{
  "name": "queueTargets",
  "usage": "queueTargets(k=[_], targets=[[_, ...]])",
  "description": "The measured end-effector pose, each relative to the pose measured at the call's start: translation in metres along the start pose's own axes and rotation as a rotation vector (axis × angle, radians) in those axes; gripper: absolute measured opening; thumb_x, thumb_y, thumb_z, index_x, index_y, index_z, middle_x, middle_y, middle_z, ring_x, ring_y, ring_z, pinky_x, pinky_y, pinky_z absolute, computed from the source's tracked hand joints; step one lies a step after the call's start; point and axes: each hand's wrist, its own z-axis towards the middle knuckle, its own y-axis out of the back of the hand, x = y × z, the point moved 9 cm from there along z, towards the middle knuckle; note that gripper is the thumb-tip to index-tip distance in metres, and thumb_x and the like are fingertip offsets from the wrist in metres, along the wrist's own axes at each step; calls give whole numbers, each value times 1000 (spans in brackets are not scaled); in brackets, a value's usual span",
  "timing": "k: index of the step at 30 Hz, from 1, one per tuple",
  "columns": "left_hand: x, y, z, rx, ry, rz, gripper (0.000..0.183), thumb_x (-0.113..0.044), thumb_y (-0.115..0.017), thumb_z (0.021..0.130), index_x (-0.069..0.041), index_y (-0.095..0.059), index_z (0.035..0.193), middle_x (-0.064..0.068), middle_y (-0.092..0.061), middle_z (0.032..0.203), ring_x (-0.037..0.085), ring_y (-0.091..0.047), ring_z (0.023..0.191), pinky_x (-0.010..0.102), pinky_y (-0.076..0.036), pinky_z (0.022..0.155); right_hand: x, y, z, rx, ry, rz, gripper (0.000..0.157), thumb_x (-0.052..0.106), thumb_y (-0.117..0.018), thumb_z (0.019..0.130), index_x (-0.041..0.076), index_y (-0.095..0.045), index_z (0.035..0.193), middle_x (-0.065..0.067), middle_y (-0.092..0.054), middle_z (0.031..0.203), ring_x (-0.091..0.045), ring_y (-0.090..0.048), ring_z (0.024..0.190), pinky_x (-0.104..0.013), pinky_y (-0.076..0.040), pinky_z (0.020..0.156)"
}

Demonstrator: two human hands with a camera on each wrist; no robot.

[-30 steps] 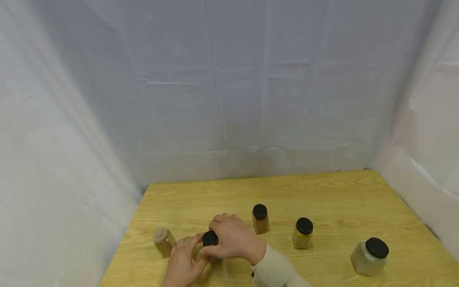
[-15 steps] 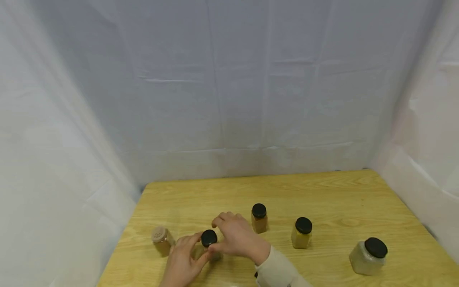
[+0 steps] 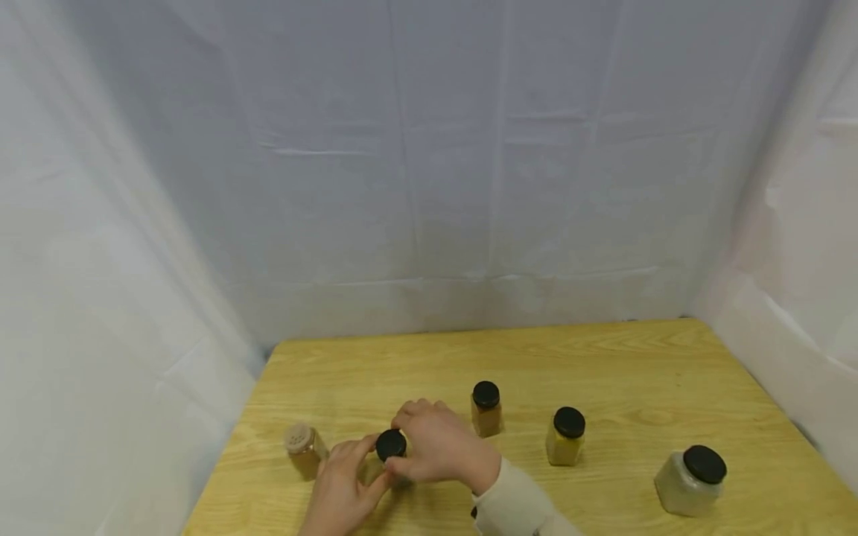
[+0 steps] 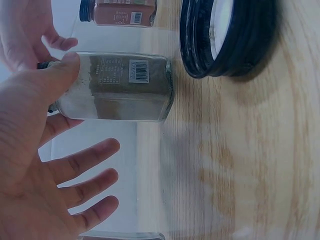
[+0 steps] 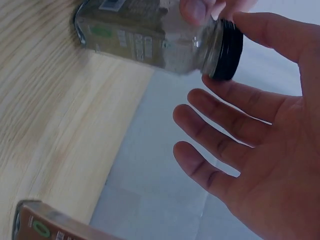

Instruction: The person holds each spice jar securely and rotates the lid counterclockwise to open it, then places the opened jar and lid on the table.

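A glass spice jar (image 4: 127,87) of grey-brown powder stands upright on the table, its black lid (image 3: 391,445) on top. My left hand (image 3: 343,484) pinches the jar near its neck between thumb and index finger; its other fingers are spread apart. From the right side, my right hand (image 3: 442,445) pinches the lid's rim with thumb and index finger, the remaining fingers extended in the right wrist view. Left of the hands stands a lidless jar (image 3: 304,450) with a pale, perforated shaker top. A loose black lid (image 4: 227,37) lies on the table in the left wrist view.
On the wooden table (image 3: 375,365), a black-capped jar of reddish-brown powder (image 3: 486,409) stands behind my right hand. Farther right are a yellow-filled jar (image 3: 566,438) and a wider jar with pale contents (image 3: 690,480). White sheeting (image 3: 442,186) surrounds the back and sides.
Half a second ago my right fingers were spread away from the lid; now they are back around its rim. The left hand and the jar have stayed nearly in place.
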Motion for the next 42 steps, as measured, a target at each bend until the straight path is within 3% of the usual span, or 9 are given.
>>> queueTargets(k=[7, 13, 24, 29, 36, 42], targets=[[0, 0, 0, 14, 8, -5, 51, -33, -85, 87, -14, -71, 132, 1, -75, 119, 32, -66, 118, 61, -51, 94, 12, -6, 6, -37, 48, -79, 46, 51, -70, 99, 16, -72, 128, 2, -70, 122, -14, -65, 106, -38, -56, 90], [-3, 4, 0, -39, -40, 15, 48, -34, -85, 88, -14, -72, 129, 3, -76, 115, 32, -68, 115, 65, -52, 92, 5, -3, 5, -45, -2, -93, 56, 56, -74, 95, 17, -68, 134, 1, -69, 130, -17, -65, 115, -41, -56, 96], [0, 4, 2, -17, -1, -4, 49, -49, -82, 89, -20, -73, 127, 7, -76, 120, 33, -69, 115, 66, -52, 93, -3, 9, -1, -43, -3, -56, 32, 46, -83, 89, 18, -77, 104, 5, -72, 108, -11, -61, 95, -34, -53, 83], [-3, 5, 0, -7, -12, 6, 49, -45, -83, 89, -18, -72, 128, 5, -76, 121, 33, -68, 117, 65, -52, 94, 2, 8, 1, -46, 11, -74, 39, 52, -79, 91, 17, -77, 108, 5, -73, 110, -13, -64, 99, -39, -56, 88], [0, 3, -1, 45, 29, 0, 51, -38, -84, 89, -16, -70, 134, 3, -75, 123, 33, -65, 121, 61, -50, 96, 14, 1, 6, -60, 26, -146, 51, 61, -72, 93, 17, -74, 119, 4, -72, 115, -14, -64, 102, -37, -54, 88], [-2, 4, -2, 10, -2, -7, 48, -32, -83, 90, -14, -70, 133, 3, -75, 122, 32, -66, 119, 62, -51, 97, 14, -4, 7, -46, 17, -154, 51, 56, -71, 97, 17, -72, 128, 1, -70, 125, -16, -65, 110, -41, -56, 95]])
